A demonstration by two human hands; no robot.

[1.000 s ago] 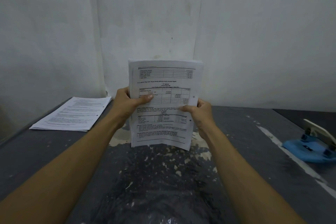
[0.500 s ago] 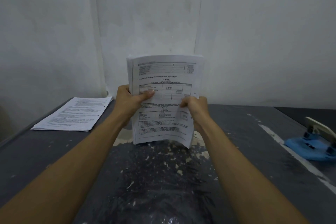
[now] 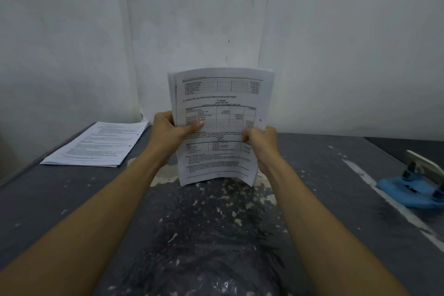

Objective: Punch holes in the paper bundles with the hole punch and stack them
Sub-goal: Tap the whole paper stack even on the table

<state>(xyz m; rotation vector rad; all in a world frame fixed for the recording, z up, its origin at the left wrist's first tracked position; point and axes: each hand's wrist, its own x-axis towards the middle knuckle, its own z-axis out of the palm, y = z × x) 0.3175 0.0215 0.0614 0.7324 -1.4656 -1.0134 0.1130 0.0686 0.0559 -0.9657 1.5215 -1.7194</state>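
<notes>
Two hands are holding one paper bundle [image 3: 219,125] upright in the middle of the frame, its printed face turned toward me and its bottom edge hanging just above the table [image 3: 60,199]. My left hand [image 3: 168,131] is gripping the bundle's left edge, the thumb lying flat across the front sheet and the fingers curling out of sight behind the pages. My right hand [image 3: 260,143] is clamping the lower right edge, knuckles facing me, fingers folded over the front of the sheets. The pages are bowing slightly, and the lower right corner is curling toward me. A small dark dot is showing near the right margin of the top sheet (I cannot tell for sure that it is a punched hole). A second stack of papers [image 3: 97,144] is lying flat at the left of the frame, near the far edge of the table, well apart from the bundle I am holding. The blue hole punch [image 3: 413,187] is sitting at the right edge of the frame, its pale lever tilting upward. The dark tabletop in front of me is showing pale flecks and scuffs.
</notes>
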